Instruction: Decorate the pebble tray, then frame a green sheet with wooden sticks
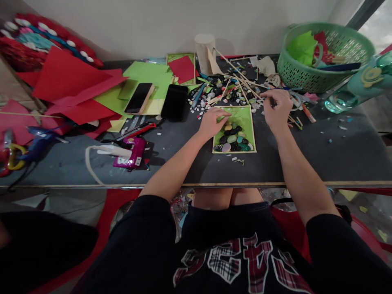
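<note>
A small green panel with a pale wooden stick frame lies on the dark table in front of me. Smooth pebbles, black, green, yellow and pale, cover its lower part. My left hand is over the panel's upper left edge, fingers loosely stretched across the green surface and a little apart. To the right of the panel, my right hand is raised with thumb and fingertips pinched together; anything between them is too small to make out. Behind both hands is a heap of loose pebbles with thin wooden sticks across it.
Red paper, green paper and two phones lie left. Nearer are a purple power socket, a blue glue gun and scissors. A green basket and a bottle stand right.
</note>
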The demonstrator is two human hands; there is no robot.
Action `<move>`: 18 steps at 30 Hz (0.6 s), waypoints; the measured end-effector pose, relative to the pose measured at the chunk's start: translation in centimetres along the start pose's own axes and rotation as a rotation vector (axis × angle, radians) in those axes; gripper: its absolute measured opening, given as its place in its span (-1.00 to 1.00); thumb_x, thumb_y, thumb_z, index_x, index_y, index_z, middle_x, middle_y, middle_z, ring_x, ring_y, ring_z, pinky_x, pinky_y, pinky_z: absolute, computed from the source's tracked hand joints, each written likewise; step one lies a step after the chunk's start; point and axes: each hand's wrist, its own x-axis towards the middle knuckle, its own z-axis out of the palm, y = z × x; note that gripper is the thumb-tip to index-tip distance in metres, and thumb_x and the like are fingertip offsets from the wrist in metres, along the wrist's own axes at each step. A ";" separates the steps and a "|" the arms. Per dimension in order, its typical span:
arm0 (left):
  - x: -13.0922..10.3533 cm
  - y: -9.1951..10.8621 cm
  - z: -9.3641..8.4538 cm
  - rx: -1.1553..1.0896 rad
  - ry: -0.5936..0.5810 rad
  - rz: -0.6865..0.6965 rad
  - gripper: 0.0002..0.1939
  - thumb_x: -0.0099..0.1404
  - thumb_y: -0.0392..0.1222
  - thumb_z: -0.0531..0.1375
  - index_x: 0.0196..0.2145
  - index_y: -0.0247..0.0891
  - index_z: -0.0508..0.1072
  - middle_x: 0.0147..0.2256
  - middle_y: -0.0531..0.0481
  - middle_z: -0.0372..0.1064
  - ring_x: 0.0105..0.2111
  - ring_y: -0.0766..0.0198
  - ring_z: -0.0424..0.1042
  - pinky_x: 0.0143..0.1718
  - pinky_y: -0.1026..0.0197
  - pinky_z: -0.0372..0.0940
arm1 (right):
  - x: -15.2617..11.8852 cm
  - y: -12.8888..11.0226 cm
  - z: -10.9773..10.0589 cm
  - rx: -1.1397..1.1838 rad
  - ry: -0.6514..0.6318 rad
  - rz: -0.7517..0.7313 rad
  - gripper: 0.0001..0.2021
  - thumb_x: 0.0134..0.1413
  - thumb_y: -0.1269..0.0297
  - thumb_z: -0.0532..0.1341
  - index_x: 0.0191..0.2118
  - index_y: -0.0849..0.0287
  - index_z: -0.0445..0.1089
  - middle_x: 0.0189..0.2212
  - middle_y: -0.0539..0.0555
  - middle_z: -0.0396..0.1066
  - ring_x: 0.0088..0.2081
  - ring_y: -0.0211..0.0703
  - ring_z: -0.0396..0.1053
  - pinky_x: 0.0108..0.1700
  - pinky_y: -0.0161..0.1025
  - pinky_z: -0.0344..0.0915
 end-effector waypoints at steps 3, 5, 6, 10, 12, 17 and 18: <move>0.0 -0.1 0.0 0.043 0.011 0.003 -0.79 0.41 -0.24 0.21 -0.11 -0.10 0.66 -0.13 -0.02 0.62 -0.04 0.12 0.54 0.09 -0.02 0.42 | 0.0 0.2 -0.8 -0.160 0.000 0.064 -0.74 0.31 0.32 0.05 -0.11 0.07 0.50 -0.10 0.21 0.51 0.08 0.19 0.40 0.21 0.27 0.28; -0.1 0.1 -0.1 0.076 -0.019 -0.011 -0.81 0.39 -0.24 0.24 -0.13 -0.11 0.66 -0.14 -0.04 0.62 -0.05 0.10 0.54 0.08 -0.03 0.42 | -0.1 -0.1 -1.3 -0.278 0.008 0.126 -0.75 0.30 0.27 0.08 -0.02 0.11 0.45 -0.03 0.26 0.46 0.13 0.25 0.34 0.22 0.31 0.24; -0.1 0.2 -0.2 0.089 -0.040 -0.022 -0.82 0.38 -0.23 0.26 -0.14 -0.13 0.67 -0.14 -0.05 0.61 -0.05 0.09 0.53 0.08 -0.03 0.42 | -0.2 -0.3 -1.5 -0.337 0.011 0.163 -0.72 0.30 0.24 0.10 0.03 0.13 0.42 0.01 0.29 0.42 0.16 0.28 0.31 0.22 0.33 0.23; -0.1 0.6 -0.4 0.109 -0.078 -0.055 -0.85 0.36 -0.22 0.29 -0.15 -0.14 0.66 -0.14 -0.06 0.61 -0.02 0.07 0.51 0.11 -0.05 0.39 | -0.2 -1.5 -2.2 -0.517 -0.033 0.304 -0.56 0.28 0.15 0.15 0.19 0.24 0.27 0.14 0.39 0.29 0.23 0.34 0.21 0.23 0.33 0.19; -0.1 0.7 -0.5 0.107 -0.058 -0.072 -0.85 0.35 -0.21 0.30 -0.15 -0.14 0.66 -0.13 -0.05 0.60 -0.01 0.06 0.50 0.12 -0.05 0.38 | -0.2 -2.0 -2.2 -0.588 -0.074 0.386 -0.53 0.27 0.16 0.17 0.20 0.30 0.26 0.19 0.44 0.24 0.27 0.35 0.17 0.24 0.33 0.17; -0.1 1.2 -0.5 0.104 -0.079 -0.076 -0.85 0.38 -0.20 0.27 -0.15 -0.16 0.65 -0.12 -0.07 0.60 0.02 0.05 0.48 0.13 -0.05 0.38 | -0.3 -0.7 -1.8 -0.721 -0.171 0.527 -0.60 0.27 0.30 0.17 0.13 0.47 0.36 0.23 0.55 0.21 0.32 0.36 0.10 0.26 0.32 0.14; -0.2 1.2 -0.5 0.108 -0.086 -0.070 -0.85 0.39 -0.20 0.26 -0.16 -0.16 0.65 -0.12 -0.07 0.60 0.02 0.05 0.48 0.13 -0.05 0.38 | -0.4 0.2 -1.7 -0.720 -0.174 0.513 -0.63 0.30 0.33 0.12 0.10 0.48 0.39 0.21 0.57 0.22 0.31 0.37 0.11 0.25 0.36 0.13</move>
